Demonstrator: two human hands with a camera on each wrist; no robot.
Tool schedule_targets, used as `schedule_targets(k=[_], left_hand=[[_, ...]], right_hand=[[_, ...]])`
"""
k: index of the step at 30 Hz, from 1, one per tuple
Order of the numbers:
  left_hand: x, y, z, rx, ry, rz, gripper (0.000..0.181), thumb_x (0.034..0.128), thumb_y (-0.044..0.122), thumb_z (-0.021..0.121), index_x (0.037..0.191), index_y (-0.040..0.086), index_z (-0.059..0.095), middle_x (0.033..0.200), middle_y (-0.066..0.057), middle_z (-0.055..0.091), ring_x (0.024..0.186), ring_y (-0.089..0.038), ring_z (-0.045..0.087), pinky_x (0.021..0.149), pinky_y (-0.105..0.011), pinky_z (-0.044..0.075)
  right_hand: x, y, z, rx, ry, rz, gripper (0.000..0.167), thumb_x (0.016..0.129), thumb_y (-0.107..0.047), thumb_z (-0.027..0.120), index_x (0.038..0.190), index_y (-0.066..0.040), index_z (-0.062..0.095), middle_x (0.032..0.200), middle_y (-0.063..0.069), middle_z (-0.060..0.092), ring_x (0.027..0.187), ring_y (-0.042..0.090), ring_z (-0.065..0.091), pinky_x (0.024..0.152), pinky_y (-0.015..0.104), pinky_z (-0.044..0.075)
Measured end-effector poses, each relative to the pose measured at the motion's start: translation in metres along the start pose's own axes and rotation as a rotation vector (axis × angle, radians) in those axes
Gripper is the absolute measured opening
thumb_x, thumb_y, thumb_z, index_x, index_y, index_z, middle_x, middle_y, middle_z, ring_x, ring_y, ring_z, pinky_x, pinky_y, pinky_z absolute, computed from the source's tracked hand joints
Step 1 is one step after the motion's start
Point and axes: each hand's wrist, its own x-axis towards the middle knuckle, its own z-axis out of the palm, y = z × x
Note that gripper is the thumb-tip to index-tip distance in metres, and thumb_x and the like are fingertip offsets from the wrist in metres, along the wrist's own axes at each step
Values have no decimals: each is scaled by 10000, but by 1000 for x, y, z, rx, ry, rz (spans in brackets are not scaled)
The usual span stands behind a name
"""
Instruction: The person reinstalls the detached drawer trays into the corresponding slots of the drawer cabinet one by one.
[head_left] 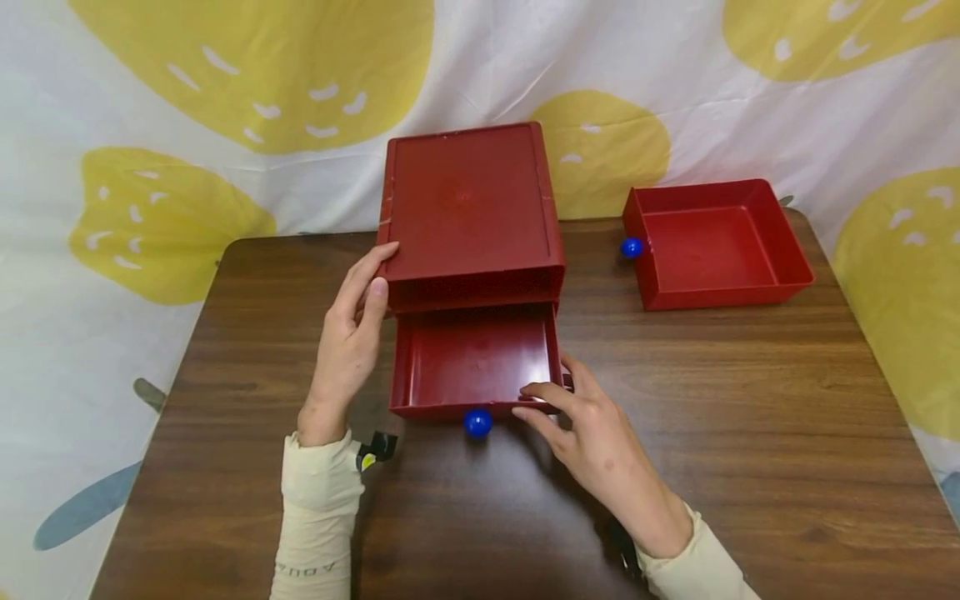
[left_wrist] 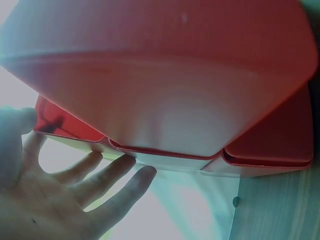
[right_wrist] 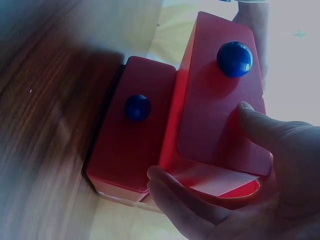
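Observation:
A red cabinet (head_left: 465, 200) stands at the table's middle with one drawer (head_left: 476, 358) pulled out, its inside bare. The drawer's front has a blue knob (head_left: 477, 422). My left hand (head_left: 348, 333) rests against the cabinet's left side near the top front corner; in the left wrist view that hand (left_wrist: 55, 200) has its fingers spread. My right hand (head_left: 600, 433) holds the drawer's front right corner, thumb on the front. The right wrist view shows the thumb of this hand (right_wrist: 290, 165) on the drawer front (right_wrist: 210, 120), the other fingers around its side.
To the right on the brown table (head_left: 750, 400) lies a separate red drawer (head_left: 705, 250), its blue knob (head_left: 632, 247) facing left. Below the pulled-out drawer, a lower drawer (right_wrist: 125, 145) sits pushed in. A lemon-patterned cloth (head_left: 315, 192) hangs behind.

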Motion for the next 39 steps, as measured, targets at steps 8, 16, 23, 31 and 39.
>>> schedule_targets(k=[8,16,23,31,39], left_hand=[[0,0,-1,-5,-4,9,408,1110,237,489,1491,368,556,1547,120,512,1389,-87,492,1074,-179,451],[-1,0,-1,-5,-7,-1,410,1109,246,489,1494,375,549,1552,125,505,1381,-91,495,1056,-178,465],[-2,-1,-1,7,2,-2,408,1111,248,486,1491,381,551,1549,133,509,1372,-82,501,1042,-174,469],[-3,-1,-1,10,10,0,419,1110,211,486,1491,371,556,1543,127,516,1367,-79,505,1045,-171,467],[-1,1,1,2,11,7,414,1109,217,490,1492,359,559,1546,120,517,1387,-82,495,1069,-175,452]], right_hand=[[6,2,2,-13,19,0,225,903,-257,827,1098,-155,778,1403,314,576,985,408,747,817,549,621],[8,5,3,-14,20,5,290,926,-284,804,1194,-188,749,1407,288,574,912,368,750,749,522,621],[12,7,4,-20,16,2,434,944,-319,783,1350,-207,676,1423,263,572,810,322,729,677,456,604],[15,12,7,13,-6,50,685,941,-348,784,1541,-225,478,1484,184,545,704,160,579,630,301,535],[18,15,9,119,24,155,931,896,-311,836,1577,-118,231,1491,221,557,1147,359,691,898,525,604]])
